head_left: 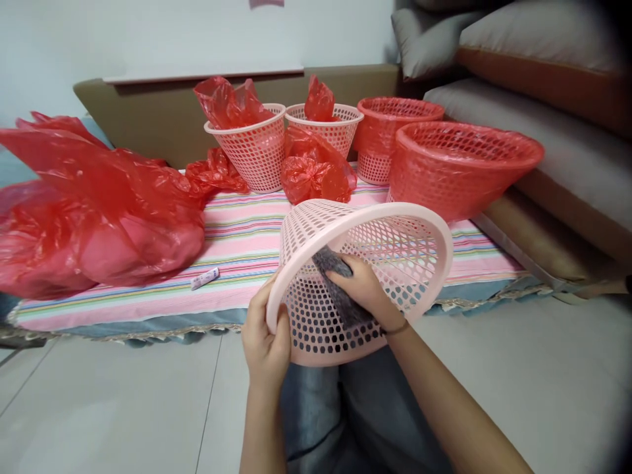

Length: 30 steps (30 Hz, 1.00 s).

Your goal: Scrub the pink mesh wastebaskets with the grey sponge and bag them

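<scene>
A pink perforated plastic basket (316, 355) lies tipped on its side above my lap, its wide mouth turned toward me. My left hand (266, 329) grips the left part of its rim, with the thumb on the inner side. Inside the basket, my right hand (358, 283) is closed on a dark grey cloth (340, 296). The cloth lies against the inner wall of the basket, and its lower end hangs below my fingers.
Two pink baskets (251, 151) with red bags in them stand at the back. Two red-bag-covered baskets (459, 171) are at the right, beside stacked cushions (543, 118). Large red plastic bags (108, 217) fill the left. A small white packet (204, 278) lies on the striped cloth (241, 263).
</scene>
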### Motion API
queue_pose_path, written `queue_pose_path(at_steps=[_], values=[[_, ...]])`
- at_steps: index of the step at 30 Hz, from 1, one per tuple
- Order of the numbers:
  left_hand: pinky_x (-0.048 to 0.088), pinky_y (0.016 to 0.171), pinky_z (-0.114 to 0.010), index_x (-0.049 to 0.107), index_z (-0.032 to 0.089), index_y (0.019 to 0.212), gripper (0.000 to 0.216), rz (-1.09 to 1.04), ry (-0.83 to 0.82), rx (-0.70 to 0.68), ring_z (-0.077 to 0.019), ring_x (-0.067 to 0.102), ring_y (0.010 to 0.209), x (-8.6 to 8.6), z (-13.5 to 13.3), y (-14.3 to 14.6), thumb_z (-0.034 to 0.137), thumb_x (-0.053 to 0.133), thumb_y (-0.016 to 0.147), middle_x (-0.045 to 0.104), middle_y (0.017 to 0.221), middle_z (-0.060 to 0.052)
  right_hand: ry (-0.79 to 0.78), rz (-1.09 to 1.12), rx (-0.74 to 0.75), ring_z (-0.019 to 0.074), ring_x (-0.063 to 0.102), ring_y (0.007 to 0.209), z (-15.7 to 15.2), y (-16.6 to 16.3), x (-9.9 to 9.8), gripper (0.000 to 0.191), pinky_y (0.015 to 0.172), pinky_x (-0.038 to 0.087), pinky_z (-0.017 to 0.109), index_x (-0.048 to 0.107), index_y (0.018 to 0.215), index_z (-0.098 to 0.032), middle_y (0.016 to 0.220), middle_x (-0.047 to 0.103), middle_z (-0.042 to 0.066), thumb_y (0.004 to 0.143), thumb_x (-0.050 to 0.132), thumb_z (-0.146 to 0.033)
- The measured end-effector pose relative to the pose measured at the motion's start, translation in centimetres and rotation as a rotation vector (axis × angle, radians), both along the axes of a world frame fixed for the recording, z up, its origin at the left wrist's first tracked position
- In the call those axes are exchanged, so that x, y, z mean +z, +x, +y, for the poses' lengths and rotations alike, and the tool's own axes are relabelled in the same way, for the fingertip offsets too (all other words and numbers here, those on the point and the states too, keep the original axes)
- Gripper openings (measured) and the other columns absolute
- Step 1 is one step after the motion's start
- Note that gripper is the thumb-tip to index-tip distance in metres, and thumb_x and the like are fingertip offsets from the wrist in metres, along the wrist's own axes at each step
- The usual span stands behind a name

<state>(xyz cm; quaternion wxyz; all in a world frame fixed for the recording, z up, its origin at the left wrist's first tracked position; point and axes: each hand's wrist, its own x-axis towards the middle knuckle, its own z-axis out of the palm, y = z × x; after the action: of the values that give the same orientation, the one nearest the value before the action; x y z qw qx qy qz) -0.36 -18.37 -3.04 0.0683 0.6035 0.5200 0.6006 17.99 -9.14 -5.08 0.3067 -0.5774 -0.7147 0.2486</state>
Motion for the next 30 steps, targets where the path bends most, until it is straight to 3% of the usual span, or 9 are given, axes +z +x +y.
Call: queue_pose_path(at_steps=[4, 7, 11, 14, 17, 23, 25, 30], values=[[0.054, 0.091, -0.024, 0.061, 0.028, 0.130, 0.049, 0.029, -0.024, -0.027, -0.0161, 0.069, 0.107, 0.3, 0.2, -0.1, 0.005, 0.056, 0.087, 0.071, 0.123, -0.002, -0.019, -0.135, -0.030, 0.0287, 0.064, 0.113, 4.9, -2.7, -3.1, 0.042, 0.097, 0.048, 0.038, 0.063, 0.126, -0.015, 0.125, 0.068, 0.013, 0.088, 0.061, -0.032], [0.053, 0.096, -0.026, 0.062, 0.029, 0.128, 0.047, 0.031, -0.028, -0.035, -0.0173, 0.068, 0.112, 0.2, 0.3, 0.0, 0.006, 0.057, 0.088, 0.071, 0.121, -0.001, -0.046, -0.255, -0.021, 0.0351, 0.061, 0.115, 5.7, -3.9, -5.5, 0.050, 0.098, 0.045, 0.045, 0.063, 0.128, -0.014, 0.128, 0.064, 0.018, 0.083, 0.066, -0.036], [0.054, 0.098, -0.029, 0.064, 0.030, 0.125, 0.044, -0.003, -0.008, -0.007, -0.0186, 0.067, 0.113, 0.1, 0.2, 0.3, 0.008, 0.060, 0.087, 0.071, 0.116, -0.001, -0.041, -0.362, -0.014, 0.0350, 0.057, 0.117, 5.3, -4.1, -7.3, 0.054, 0.099, 0.042, 0.045, 0.060, 0.133, -0.018, 0.131, 0.060, 0.017, 0.087, 0.060, -0.044], [0.053, 0.101, -0.031, 0.063, 0.030, 0.128, 0.048, -0.060, -0.007, 0.029, -0.0204, 0.066, 0.116, -0.5, -0.5, 0.7, 0.011, 0.069, 0.084, 0.069, 0.123, -0.003, -0.036, -0.399, -0.001, 0.0326, 0.056, 0.118, 5.3, -4.0, -7.4, 0.055, 0.101, 0.041, 0.043, 0.059, 0.135, -0.019, 0.133, 0.059, 0.015, 0.087, 0.059, -0.046], [0.051, 0.103, -0.033, 0.059, 0.029, 0.131, 0.055, -0.191, -0.024, 0.067, -0.0223, 0.063, 0.121, -2.3, -1.5, 1.5, 0.017, 0.075, 0.080, 0.064, 0.130, -0.006, -0.048, -0.409, -0.002, 0.0324, 0.058, 0.116, 5.5, -3.9, -7.2, 0.056, 0.099, 0.042, 0.042, 0.058, 0.136, -0.019, 0.132, 0.059, 0.015, 0.087, 0.059, -0.047], [0.046, 0.108, -0.043, 0.048, 0.023, 0.136, 0.054, -0.509, -0.233, 0.341, -0.0256, 0.057, 0.126, -6.6, -2.8, 4.5, 0.033, 0.069, 0.087, 0.056, 0.134, -0.012, -0.063, -0.394, 0.012, 0.0311, 0.058, 0.117, 5.5, -3.7, -7.0, 0.056, 0.099, 0.042, 0.040, 0.058, 0.136, -0.019, 0.133, 0.059, 0.014, 0.087, 0.059, -0.046], [0.045, 0.109, -0.045, 0.049, 0.023, 0.135, 0.049, -0.537, -0.223, 0.357, -0.0253, 0.057, 0.126, -6.7, -2.6, 5.2, 0.034, 0.065, 0.090, 0.056, 0.135, -0.013, -0.065, -0.385, 0.022, 0.0308, 0.058, 0.117, 5.6, -3.5, -6.9, 0.055, 0.100, 0.042, 0.039, 0.058, 0.135, -0.018, 0.136, 0.058, 0.015, 0.087, 0.060, -0.046], [0.046, 0.110, -0.040, 0.052, 0.025, 0.137, 0.043, -0.455, -0.138, 0.249, -0.0245, 0.055, 0.132, -5.2, -1.7, 5.5, 0.030, 0.059, 0.094, 0.057, 0.142, -0.012, -0.066, -0.324, 0.101, 0.0253, 0.061, 0.115, 5.4, -2.8, -6.1, 0.046, 0.100, 0.043, 0.034, 0.064, 0.130, -0.021, 0.126, 0.067, 0.009, 0.088, 0.062, -0.038]])
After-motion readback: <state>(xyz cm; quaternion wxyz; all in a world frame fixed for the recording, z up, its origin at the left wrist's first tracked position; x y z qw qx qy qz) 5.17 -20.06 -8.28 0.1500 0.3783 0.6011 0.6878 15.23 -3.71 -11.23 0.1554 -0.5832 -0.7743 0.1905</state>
